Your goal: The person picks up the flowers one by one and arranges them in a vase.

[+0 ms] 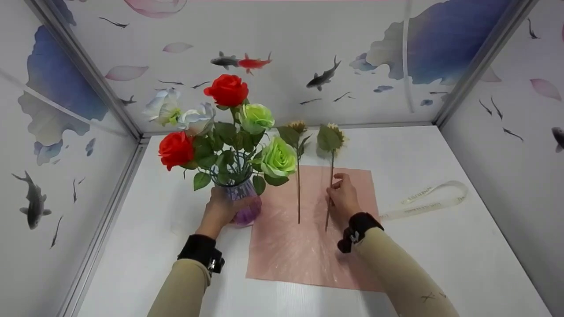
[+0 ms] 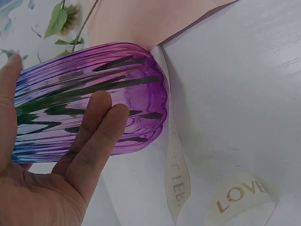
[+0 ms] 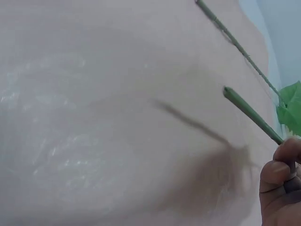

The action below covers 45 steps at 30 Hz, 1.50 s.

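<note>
My left hand [image 1: 221,209] grips a ribbed glass vase [image 1: 247,214], blue above and purple toward its base. In the left wrist view, two fingers [image 2: 96,141] lie along the glass, and green stems show through it. Red roses [image 1: 227,90], green roses [image 1: 278,157] and pale white-blue blooms [image 1: 163,108] fill the vase. Between the fingertips of my right hand [image 1: 346,198] is pinched the stem of a sunflower [image 1: 329,137] whose head points toward the back wall. To its left lies a second sunflower [image 1: 298,193], its stem across the pink wrapping sheet [image 1: 286,257].
A cream ribbon [image 1: 423,208] with lettering loops on the white table [image 1: 449,264] right of the sheet. More ribbon [image 2: 242,202], reading LOVE, shows near the vase base. Printed panels [image 1: 282,39] wall in the back and both sides.
</note>
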### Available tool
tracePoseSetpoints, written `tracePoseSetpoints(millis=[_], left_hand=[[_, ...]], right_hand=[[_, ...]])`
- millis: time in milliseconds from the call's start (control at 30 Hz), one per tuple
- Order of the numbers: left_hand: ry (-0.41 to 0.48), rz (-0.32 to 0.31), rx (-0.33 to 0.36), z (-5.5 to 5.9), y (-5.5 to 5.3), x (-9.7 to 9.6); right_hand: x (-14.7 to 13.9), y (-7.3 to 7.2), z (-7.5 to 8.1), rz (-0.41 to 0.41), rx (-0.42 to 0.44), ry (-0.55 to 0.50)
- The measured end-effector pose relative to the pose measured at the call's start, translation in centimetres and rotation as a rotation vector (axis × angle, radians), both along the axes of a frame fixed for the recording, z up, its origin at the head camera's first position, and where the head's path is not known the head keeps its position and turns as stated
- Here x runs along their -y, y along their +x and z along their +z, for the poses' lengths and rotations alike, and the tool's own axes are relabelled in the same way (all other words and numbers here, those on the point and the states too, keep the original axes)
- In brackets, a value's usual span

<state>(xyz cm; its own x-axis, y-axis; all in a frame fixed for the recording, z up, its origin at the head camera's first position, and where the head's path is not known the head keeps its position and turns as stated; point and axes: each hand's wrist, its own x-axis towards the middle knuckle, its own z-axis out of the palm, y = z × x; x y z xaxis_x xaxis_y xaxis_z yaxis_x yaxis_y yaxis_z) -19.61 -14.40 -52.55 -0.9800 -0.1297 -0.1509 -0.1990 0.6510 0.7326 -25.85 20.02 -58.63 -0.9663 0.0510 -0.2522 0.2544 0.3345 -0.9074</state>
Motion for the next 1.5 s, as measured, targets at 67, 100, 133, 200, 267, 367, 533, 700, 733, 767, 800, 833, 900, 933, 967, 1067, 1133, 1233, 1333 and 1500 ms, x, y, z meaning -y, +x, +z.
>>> tracePoseSetpoints(millis=[67,100,133,200,267,367,533,700,733,767,800,833,900,933,967,1067,1133,1233,1333,1500], left_hand=[[0.052,0.012,0.009,0.0,-0.1,-0.1],[0.081,0.019,0.015,0.0,-0.1,-0.1],[0.087,0.021,0.016,0.0,-0.1,-0.1],[0.096,0.023,0.021,0.0,-0.1,-0.1],[0.074,0.02,0.013,0.1,-0.1,-0.1],[0.105,0.026,0.021,0.1,-0.2,-0.2],[0.205,0.056,0.051,0.0,-0.4,-0.3],[0.216,0.05,0.037,0.0,-0.4,-0.3],[0.218,0.047,0.032,0.1,-0.3,-0.3],[0.189,0.034,0.019,0.1,-0.2,-0.2],[0.16,0.026,0.011,0.1,-0.2,-0.2],[0.13,0.017,0.001,0.1,-0.1,-0.2],[0.084,0.002,-0.015,0.1,0.0,-0.1],[0.054,-0.005,-0.025,0.1,0.0,-0.1],[0.029,-0.009,-0.031,0.1,0.0,-0.1],[0.08,0.008,-0.014,0.0,0.0,-0.1],[0.098,0.013,-0.004,0.0,-0.1,-0.2],[0.111,0.016,0.001,0.1,-0.1,-0.2],[0.077,0.006,-0.011,0.1,0.0,-0.2],[-0.008,-0.023,-0.04,0.2,0.1,-0.1]], right_hand=[[0.0,0.0,0.3,-0.016,0.008,-0.052],[0.0,0.0,0.5,-0.019,0.004,-0.075],[0.0,0.1,0.7,-0.022,-0.006,-0.094],[0.0,0.2,1.2,-0.026,-0.037,-0.126],[0.1,0.2,1.7,-0.028,-0.075,-0.151],[0.3,0.2,2.4,-0.038,-0.116,-0.205],[0.7,0.2,3.3,-0.026,-0.169,-0.323],[1.3,0.6,4.4,0.042,-0.266,-0.432],[1.4,0.7,4.6,0.063,-0.283,-0.446],[1.5,0.9,4.9,0.085,-0.298,-0.452],[1.6,1.1,5.2,0.107,-0.311,-0.448],[1.7,1.2,5.4,0.128,-0.322,-0.434],[1.9,1.5,5.9,0.17,-0.338,-0.398],[2.0,1.6,6.1,0.185,-0.343,-0.379],[2.1,1.8,6.3,0.198,-0.343,-0.358],[2.4,2.1,6.7,0.225,-0.338,-0.356],[2.5,2.3,6.8,0.234,-0.336,-0.37],[2.7,2.4,6.9,0.259,-0.355,-0.388],[2.8,2.5,6.8,0.281,-0.389,-0.387],[3.1,2.5,7.0,0.297,-0.439,-0.382]])
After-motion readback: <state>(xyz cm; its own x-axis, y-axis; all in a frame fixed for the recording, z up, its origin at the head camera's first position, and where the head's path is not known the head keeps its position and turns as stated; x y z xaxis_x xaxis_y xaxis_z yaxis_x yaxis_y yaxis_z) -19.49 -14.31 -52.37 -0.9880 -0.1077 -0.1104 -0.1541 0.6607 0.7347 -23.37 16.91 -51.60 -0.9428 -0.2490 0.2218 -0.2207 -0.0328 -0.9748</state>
